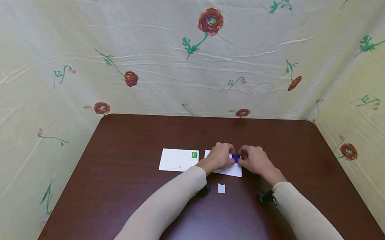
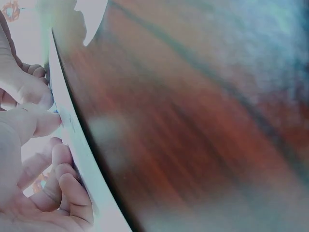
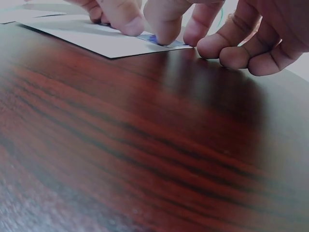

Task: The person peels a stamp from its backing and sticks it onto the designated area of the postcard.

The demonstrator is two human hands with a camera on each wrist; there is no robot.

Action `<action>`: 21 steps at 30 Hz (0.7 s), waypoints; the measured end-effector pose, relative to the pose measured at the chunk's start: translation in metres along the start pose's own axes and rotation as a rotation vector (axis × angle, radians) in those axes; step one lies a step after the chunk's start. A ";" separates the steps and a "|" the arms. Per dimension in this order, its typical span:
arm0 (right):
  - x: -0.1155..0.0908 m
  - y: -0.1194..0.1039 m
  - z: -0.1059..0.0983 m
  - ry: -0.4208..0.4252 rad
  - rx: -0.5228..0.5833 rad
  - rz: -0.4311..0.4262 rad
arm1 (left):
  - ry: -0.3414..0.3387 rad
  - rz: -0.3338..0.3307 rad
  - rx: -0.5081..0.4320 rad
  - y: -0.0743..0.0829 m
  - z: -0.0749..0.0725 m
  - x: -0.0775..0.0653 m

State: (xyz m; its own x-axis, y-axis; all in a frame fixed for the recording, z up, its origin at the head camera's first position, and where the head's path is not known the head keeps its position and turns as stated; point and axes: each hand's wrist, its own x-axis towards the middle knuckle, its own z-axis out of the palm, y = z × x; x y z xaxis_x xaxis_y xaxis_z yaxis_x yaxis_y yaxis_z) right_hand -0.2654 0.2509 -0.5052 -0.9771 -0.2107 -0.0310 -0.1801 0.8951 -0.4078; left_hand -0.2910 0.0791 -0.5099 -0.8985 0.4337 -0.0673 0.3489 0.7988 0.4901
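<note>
Both hands are at the right-hand white postcard (image 1: pixel 231 171), which lies flat on the table. A small blue stamp (image 1: pixel 236 157) sits at its upper right corner, between my two thumbs. My left hand (image 1: pixel 220 155) covers much of the card, its thumb pressing down beside the stamp's left side. From the right, the thumb of my right hand (image 1: pixel 255 159) presses at the stamp. In the right wrist view that right thumb (image 3: pixel 165 26) overlaps the blue patch, while the other right fingertips rest around the card's corner. Fingers partly hide the stamp.
Left of the hands lies another white postcard (image 1: pixel 176 161) with a green stamp (image 1: pixel 194 155) in its upper right corner. A small white paper piece (image 1: pixel 221 188) lies nearer me on the dark brown table (image 1: pixel 131 204). Flowered sheeting (image 1: pixel 159 64) hangs behind and beside the table.
</note>
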 end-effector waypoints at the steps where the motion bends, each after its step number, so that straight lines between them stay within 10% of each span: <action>1: 0.000 0.000 -0.001 -0.004 -0.001 0.002 | -0.004 0.000 0.001 0.000 0.000 0.000; 21: 0.001 0.003 0.000 0.023 -0.044 -0.060 | 0.082 0.042 -0.011 -0.002 -0.006 -0.009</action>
State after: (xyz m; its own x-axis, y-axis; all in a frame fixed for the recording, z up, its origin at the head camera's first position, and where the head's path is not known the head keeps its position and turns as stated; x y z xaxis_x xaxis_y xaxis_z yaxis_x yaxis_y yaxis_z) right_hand -0.2671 0.2534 -0.5069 -0.9667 -0.2556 0.0139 -0.2427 0.8976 -0.3681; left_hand -0.2855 0.0714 -0.5045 -0.9022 0.4306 0.0243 0.3839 0.7762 0.5002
